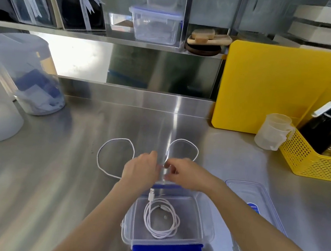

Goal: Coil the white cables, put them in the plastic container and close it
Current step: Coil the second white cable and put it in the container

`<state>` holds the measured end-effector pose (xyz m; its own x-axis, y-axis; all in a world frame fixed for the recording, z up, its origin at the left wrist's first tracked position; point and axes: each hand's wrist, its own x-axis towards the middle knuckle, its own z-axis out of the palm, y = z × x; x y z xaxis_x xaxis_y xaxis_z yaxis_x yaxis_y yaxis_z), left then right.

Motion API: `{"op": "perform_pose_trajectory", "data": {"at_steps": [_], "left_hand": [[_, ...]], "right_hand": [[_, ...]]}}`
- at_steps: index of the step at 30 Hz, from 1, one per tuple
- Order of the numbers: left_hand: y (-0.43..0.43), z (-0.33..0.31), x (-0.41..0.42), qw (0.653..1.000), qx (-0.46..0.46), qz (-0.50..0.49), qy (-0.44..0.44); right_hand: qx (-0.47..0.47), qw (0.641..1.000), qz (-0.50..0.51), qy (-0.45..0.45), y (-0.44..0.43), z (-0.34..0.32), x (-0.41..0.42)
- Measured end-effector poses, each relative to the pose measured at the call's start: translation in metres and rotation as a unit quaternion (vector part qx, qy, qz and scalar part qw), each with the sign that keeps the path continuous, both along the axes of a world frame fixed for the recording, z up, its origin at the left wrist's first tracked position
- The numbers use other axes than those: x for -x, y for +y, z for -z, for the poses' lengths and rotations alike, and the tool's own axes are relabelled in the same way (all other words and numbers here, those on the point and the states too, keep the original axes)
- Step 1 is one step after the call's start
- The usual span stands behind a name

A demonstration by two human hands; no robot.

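— So where are the cables?
— One coiled white USB cable (160,219) lies inside the open plastic container (204,236). The second white cable (115,157) spreads in two loops on the steel counter (54,175), just beyond.
— And the hands?
— Left hand (141,168) and right hand (186,175) meet above the container's far edge, fingers pinched on that second cable.
— The lid?
— Clear lid (254,196) lies to the right.

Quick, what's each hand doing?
Left hand: pinched shut on the thin white cable.
Right hand: pinched shut on the same cable.
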<state>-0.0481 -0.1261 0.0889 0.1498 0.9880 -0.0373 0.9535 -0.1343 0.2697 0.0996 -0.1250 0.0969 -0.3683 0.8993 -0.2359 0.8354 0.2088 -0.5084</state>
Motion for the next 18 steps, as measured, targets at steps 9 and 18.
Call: {"op": "perform_pose_trajectory", "data": {"at_steps": [9,18], "left_hand": [[0.05,0.056,0.029,0.993,0.105,0.014,0.046],[0.068,0.052,0.027,0.989,0.102,0.03,-0.104]], "right_hand": [[0.019,0.999,0.013,-0.032,0.052,0.044,0.004],[-0.047,0.998,-0.029,-0.025,0.075,0.072,0.023]]}}
